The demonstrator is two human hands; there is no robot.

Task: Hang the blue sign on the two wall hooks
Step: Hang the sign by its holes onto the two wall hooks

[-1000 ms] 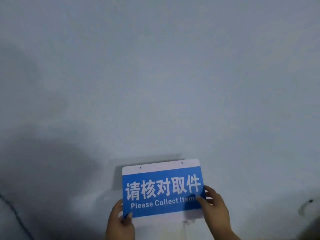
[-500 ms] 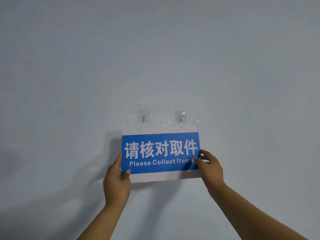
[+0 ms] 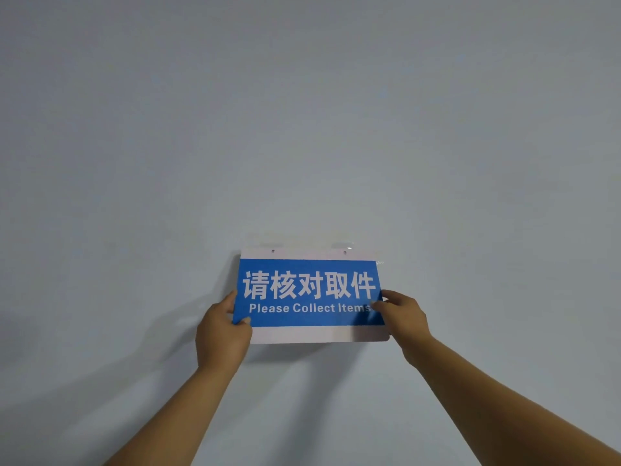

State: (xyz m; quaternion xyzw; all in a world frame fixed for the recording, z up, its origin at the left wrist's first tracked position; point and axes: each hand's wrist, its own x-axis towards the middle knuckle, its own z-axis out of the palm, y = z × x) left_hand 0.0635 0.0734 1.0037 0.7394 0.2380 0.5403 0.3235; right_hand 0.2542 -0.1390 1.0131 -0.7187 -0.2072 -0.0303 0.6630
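Head view, looking at pale grey painted wall [image 3: 302, 112]. Flat rectangular blue sign with white top and bottom bands [image 3: 311, 294] pressed up against wall, held level, long edge horizontal. Left hand [image 3: 223, 326] clamped on sign's lower-left corner, thumb over blue face, other fingers behind the edge. Right hand [image 3: 405, 314] pinched on sign's right edge beside the word "Items", thumb and fingertips on front face, rest hidden behind panel. Both forearms bare, reaching up from bottom of frame.

White Chinese characters and "Please Collect Items" printed across blue field between the two hands. Above the grips, white top band carried two small punched holes [image 3: 273, 251], left one over left hand, right one closer to right hand's side. Just above those holes, two clear adhesive wall hooks [image 3: 342, 245] barely showed as shiny patches at sign's top edge; mostly covered by panel. Could not tell whether hook prongs sat through the holes. Soft shadows of sign and arms fell on wall below and to the left of left hand.
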